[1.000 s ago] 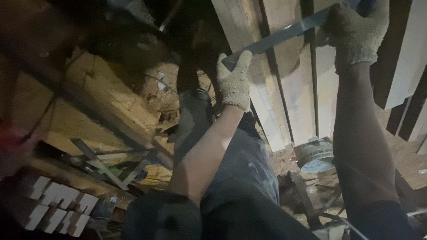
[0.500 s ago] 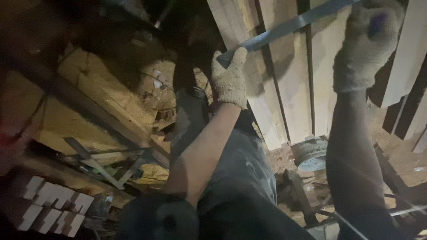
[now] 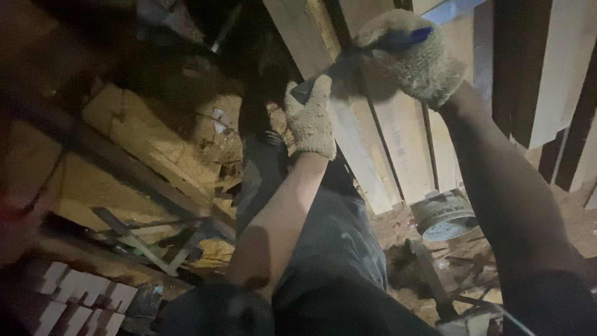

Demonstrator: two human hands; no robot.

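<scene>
- Dim workshop floor w/ sawdust, pale planks (image 3: pixel 348 124) leaning across the top.
- Long flat grey metal strip (image 3: pixel 451 9), thin, runs diagonally between the gloved hands, top centre to top right.
- Left hand (image 3: pixel 309 118) clamped on its lower end; right hand (image 3: pixel 407 56) fisted round it higher up, something blue in the grip.
- Strip's middle hidden by gloves, far end cut off at frame edge.
- Round tin (image 3: pixel 443 214), pale label, on floor at right; white blocks (image 3: pixel 81 305) bottom left, blurry.

2 knit gloves: one on the left hand (image 3: pixel 309 118), one on the right hand (image 3: pixel 410 56). 1 grey metal strip (image 3: pixel 451 9) between them. 1 round can (image 3: pixel 443 214) on the floor, 1 cluster of white blocks (image 3: pixel 81 302), count unclear.
</scene>
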